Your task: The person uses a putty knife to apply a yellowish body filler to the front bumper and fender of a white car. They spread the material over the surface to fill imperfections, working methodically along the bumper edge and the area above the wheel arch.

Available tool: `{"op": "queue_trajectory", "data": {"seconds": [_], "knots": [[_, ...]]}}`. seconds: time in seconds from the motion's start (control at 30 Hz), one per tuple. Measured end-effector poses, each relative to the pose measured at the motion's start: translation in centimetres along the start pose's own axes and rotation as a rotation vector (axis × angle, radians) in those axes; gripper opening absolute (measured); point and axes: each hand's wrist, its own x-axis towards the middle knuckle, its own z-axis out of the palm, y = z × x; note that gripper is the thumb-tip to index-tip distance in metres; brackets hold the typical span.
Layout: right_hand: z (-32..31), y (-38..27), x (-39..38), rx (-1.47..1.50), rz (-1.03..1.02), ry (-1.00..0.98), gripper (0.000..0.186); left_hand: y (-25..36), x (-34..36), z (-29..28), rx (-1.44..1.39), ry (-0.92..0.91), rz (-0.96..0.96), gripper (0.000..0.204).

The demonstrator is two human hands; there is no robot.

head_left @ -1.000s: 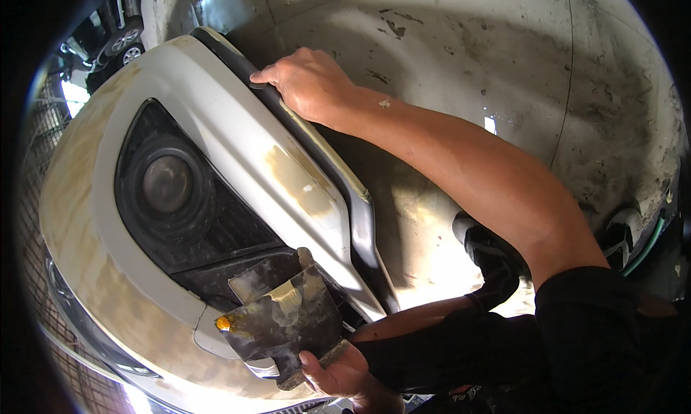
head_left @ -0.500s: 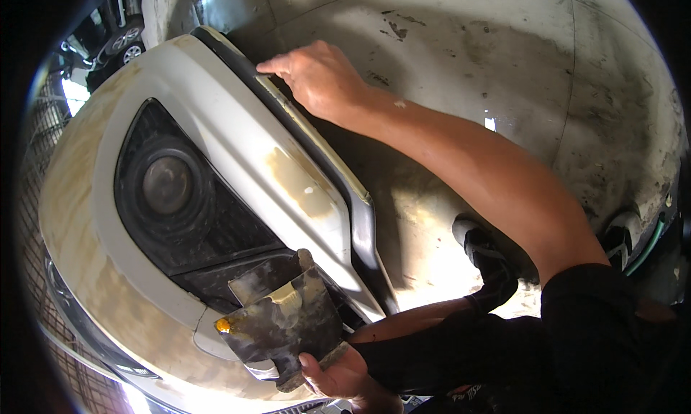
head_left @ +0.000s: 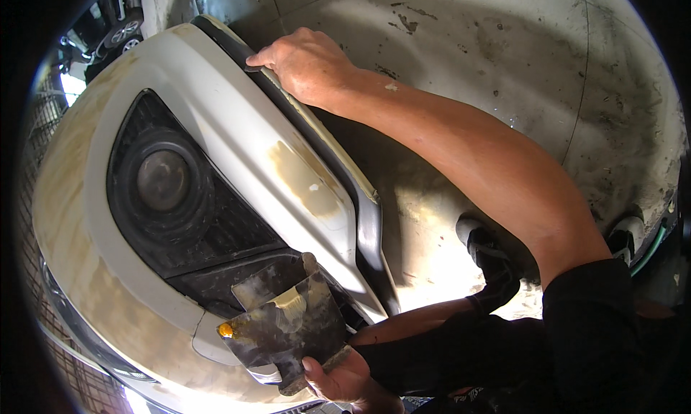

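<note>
My left hand [head_left: 347, 379] holds a dark, stained mixing board [head_left: 295, 335] by its lower edge, thumb on top. A smear of tan filler [head_left: 289, 304] and an orange-yellow blob [head_left: 226, 330] lie on the board. A thinner, dark flat piece [head_left: 268, 279] shows behind its upper edge. My right hand [head_left: 306, 65] is closed at the far end of the bumper's black lower lip [head_left: 368, 227], index finger pointing along it. A dark edge shows under that fingertip; what the fingers grip is mostly hidden. Tan filler runs along the lip's strip [head_left: 324, 142].
The white bumper [head_left: 237, 137] carries tan sanded patches [head_left: 306, 180] and a round fog-lamp recess [head_left: 162, 180] in black trim. A headlamp [head_left: 93, 328] lies at lower left. Stained concrete floor [head_left: 461, 76] and a shoe [head_left: 479, 238] are at right, beside a green hose [head_left: 648, 250].
My right hand has shifted slightly left and up along the black lip. The left hand and its board have hardly moved. The view has shifted a little.
</note>
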Motion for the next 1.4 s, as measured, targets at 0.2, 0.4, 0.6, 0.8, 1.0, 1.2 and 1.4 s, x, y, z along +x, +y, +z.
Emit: {"op": "queue_trajectory", "data": {"seconds": [0.2,0.4,0.6,0.8,1.0,1.2,1.4], "knots": [[-0.5,-0.1,-1.4,0.018,-0.005,-0.031,0.037,0.6,0.1,-1.6,0.014,-0.008,-0.054,0.044],[0.1,0.8,-4.8,0.115,-0.157,0.132,0.03,0.1,-0.4,0.4,0.043,0.1,0.025,0.043],[-1.1,-0.7,-8.8,0.102,-0.107,0.002,0.03,0.6,-1.0,0.8,0.062,0.121,0.035,0.044],[-2.5,-0.3,-12.0,0.09,-0.075,-0.035,0.033,0.0,-0.7,2.2,0.004,0.082,0.026,0.044],[-2.7,-1.3,-15.1,0.115,-0.039,-0.067,0.033,1.2,-0.6,-0.4,0.018,-0.015,-0.022,0.044],[-3.3,-1.6,-17.8,0.147,0.037,-0.077,0.031,0.5,-1.0,1.4,0.036,0.11,0.05,0.041],[-3.1,-2.5,-20.4,0.17,0.059,-0.065,0.036,0.9,-1.6,1.3,0.044,0.149,0.096,0.04]]}}
